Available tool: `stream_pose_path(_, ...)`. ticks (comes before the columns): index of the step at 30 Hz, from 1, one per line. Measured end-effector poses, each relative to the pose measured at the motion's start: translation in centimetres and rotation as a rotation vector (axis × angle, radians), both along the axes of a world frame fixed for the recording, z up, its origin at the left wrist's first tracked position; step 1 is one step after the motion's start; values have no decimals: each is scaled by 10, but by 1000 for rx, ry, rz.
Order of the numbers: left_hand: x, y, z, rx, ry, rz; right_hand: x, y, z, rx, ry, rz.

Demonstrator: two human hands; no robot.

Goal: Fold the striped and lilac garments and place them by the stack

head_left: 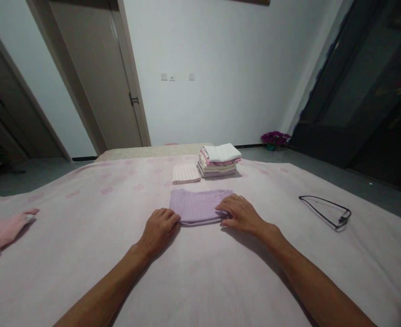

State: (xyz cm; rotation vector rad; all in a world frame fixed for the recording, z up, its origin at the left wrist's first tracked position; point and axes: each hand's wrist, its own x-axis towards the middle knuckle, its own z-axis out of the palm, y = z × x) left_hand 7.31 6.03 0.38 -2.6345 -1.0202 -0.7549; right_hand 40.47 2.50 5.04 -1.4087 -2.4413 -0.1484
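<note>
Resting on the pink bedspread (84,236), a folded lilac cloth (198,206) lies between both hands: left hand (159,227) touching its near-left corner, right hand (241,213) flat on its right edge, fingers spread. Beyond it sit a striped cloth (185,173) and a folded stack (219,160); a pink garment (1,231) is cut off at left.

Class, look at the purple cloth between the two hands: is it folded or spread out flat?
Folded. The purple cloth is a compact rectangle with layered edges along its near side; the left hand and right hand rest at its corners.
</note>
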Motion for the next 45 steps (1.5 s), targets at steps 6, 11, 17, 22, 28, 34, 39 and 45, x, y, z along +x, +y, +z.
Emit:
stream_pose_path(6, 1, 5, 4, -24, -13, 76, 6, 5, -9, -18, -75, -1)
stream_pose_path(11, 5, 4, 10, -52, -29, 124, 0, 7, -13, 65, -127, -26)
stream_pose_path(17, 10, 4, 10, -49, -19, 85, -10, 6, -21, 168, -151, 22)
stream_pose_path(22, 14, 8, 10, -31, 17, 13, -14, 14, -27, 213, -125, 16)
stream_pose_path(28, 17, 17, 8, 35, -5, 31, -10, 28, -29, 284, -103, 46)
stream_pose_path(34, 14, 17, 2, -52, 98, -25, 0, 34, -39, 296, -236, 152)
stream_pose_path(39, 5, 18, 6, -263, 26, -54, 11, 33, -43, 288, -178, 184)
stream_pose_path(45, -1, 16, 7, -312, -32, -59, 27, 30, -36, 223, -109, 189)
